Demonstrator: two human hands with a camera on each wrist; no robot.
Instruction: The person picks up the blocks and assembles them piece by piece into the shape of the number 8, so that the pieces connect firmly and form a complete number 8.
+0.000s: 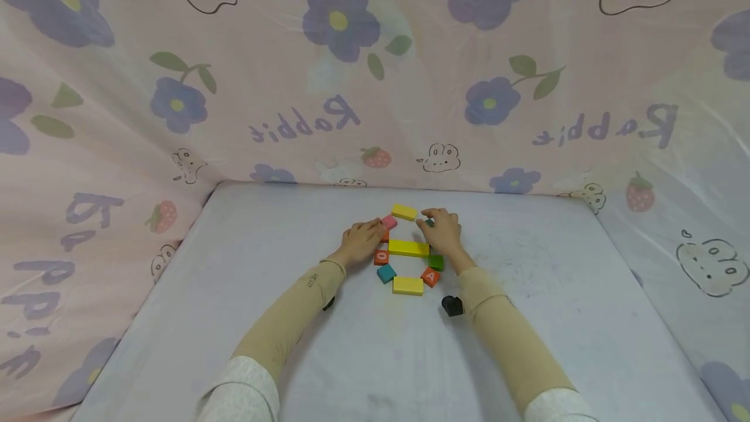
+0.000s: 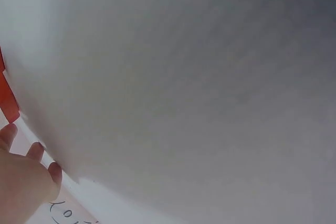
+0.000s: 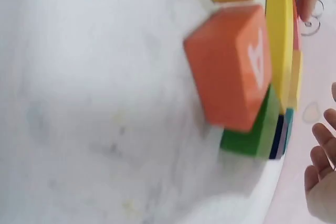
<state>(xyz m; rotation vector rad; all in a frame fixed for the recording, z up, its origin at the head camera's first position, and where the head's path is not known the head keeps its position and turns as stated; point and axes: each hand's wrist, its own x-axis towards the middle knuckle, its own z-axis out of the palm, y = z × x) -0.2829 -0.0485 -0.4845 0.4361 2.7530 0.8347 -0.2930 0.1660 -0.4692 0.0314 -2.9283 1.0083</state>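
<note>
Flat coloured toy blocks form a ring on the table, with a long yellow block (image 1: 408, 248) across its middle. My left hand (image 1: 361, 241) lies along the ring's left side, its fingertips at a pink block (image 1: 389, 222) and an orange-red block (image 1: 385, 236). Over the upper right side hovers my right hand (image 1: 442, 232), fingers loosely bent and apart, partly hiding a teal block (image 1: 430, 222). Seen from the right wrist, the right hand (image 3: 323, 182) holds nothing. A dark blue block (image 3: 276, 137) stands beside a green block (image 3: 257, 132); the orange block lettered A (image 3: 231, 72) is nearer.
A yellow block (image 1: 404, 211) tops the ring and another yellow block (image 1: 407, 286) closes its bottom. An orange block lettered O (image 1: 381, 257) and a blue block (image 1: 386, 273) sit lower left. Patterned cloth (image 1: 375, 83) walls the white table (image 1: 556, 292) at back and sides.
</note>
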